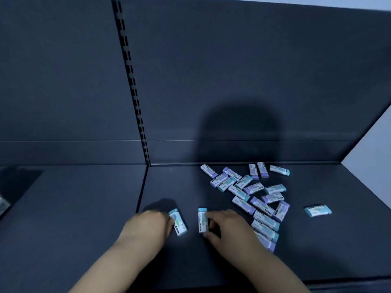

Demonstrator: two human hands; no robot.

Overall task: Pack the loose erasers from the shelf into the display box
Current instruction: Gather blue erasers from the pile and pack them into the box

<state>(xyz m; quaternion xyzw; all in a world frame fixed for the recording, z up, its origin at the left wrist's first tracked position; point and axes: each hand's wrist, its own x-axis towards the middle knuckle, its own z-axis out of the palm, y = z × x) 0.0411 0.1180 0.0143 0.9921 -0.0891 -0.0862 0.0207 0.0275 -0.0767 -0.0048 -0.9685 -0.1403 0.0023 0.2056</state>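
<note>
Each hand is already on an eraser at the near side of the dark shelf (84, 208). The left hand (148, 224) pinches a teal-capped eraser (178, 222), its fingers curled against the eraser's left side, and the right hand (227, 226) pinches a second teal-capped eraser (203, 220) between thumb and fingers along its long edges. The rest lie in a loose pile (251, 197) just right of the right hand and reaching back toward the shelf's rear wall; one stray eraser (317, 210) sits apart, further right of the pile. These look small, light and firm, with smooth paper sleeves that could slip, so a pinch across the two long sides, on the sleeve rather than the bare coloured tip, seems safest. No display box is in view.
</note>
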